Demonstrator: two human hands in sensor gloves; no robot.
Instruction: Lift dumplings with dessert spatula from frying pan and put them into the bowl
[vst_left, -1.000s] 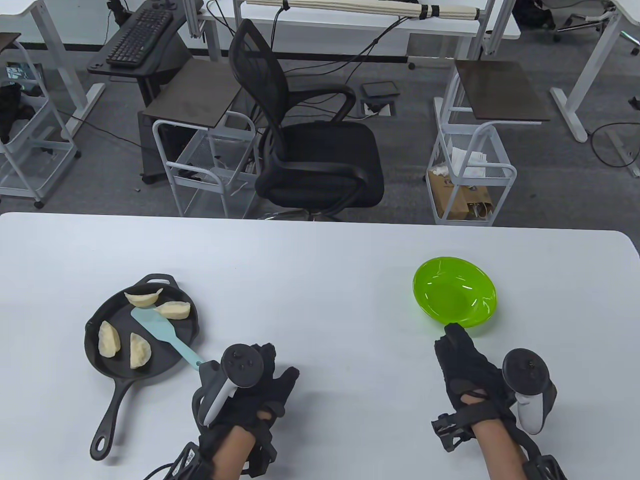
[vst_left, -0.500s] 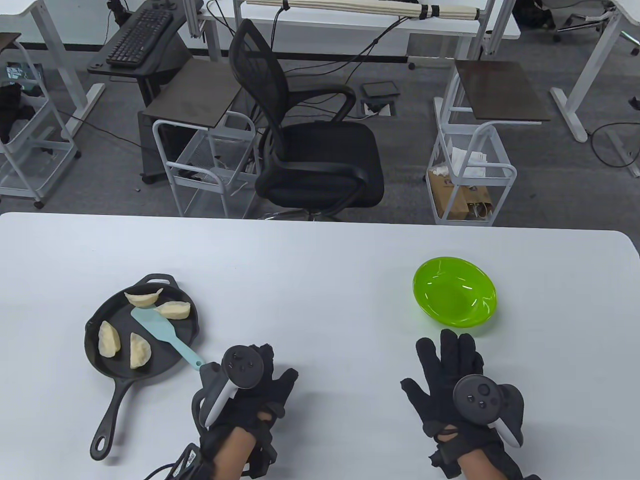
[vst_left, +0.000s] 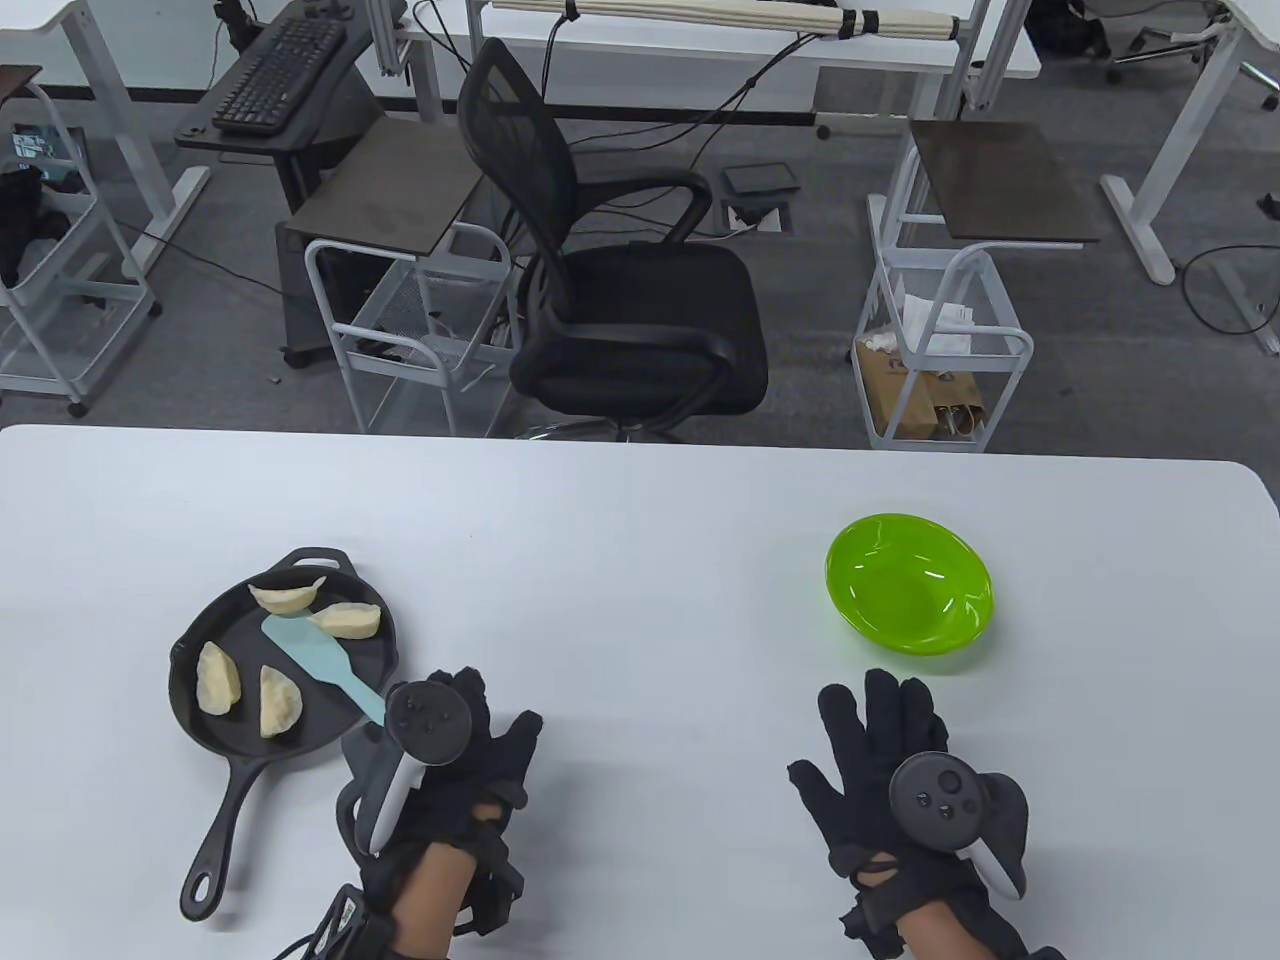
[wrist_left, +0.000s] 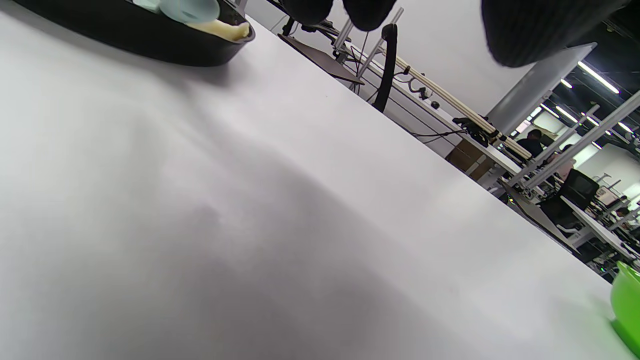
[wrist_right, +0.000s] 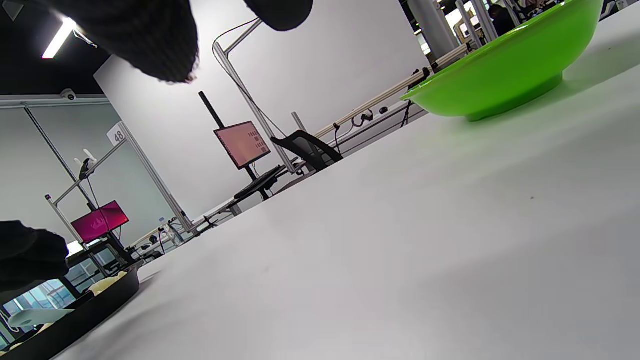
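At the lower left of the table view we see a black cast-iron frying pan on the white worktop, its long handle running toward the bottom left corner. Four pale dumplings lie inside: two along the upper rim, two in the left and middle part. A light-blue dessert spatula rests in the pan between them, blade toward the upper left and handle slanting over the right rim toward the lower right.

Just right of the pan we find the left hand, fingers spread and relaxed, holding nothing. Its tracker covers the end of the spatula handle, so we cannot tell whether the hand touches it. In the left wrist view the pan and spatula sit at the upper left, fingertips hanging from the top edge.

Toward the lower right of the table view the right hand lies flat with fingers splayed wide, also holding nothing. Just above it, apart from the fingertips, stands the bright green bowl, with nothing inside. The right wrist view shows this bowl at the upper right.
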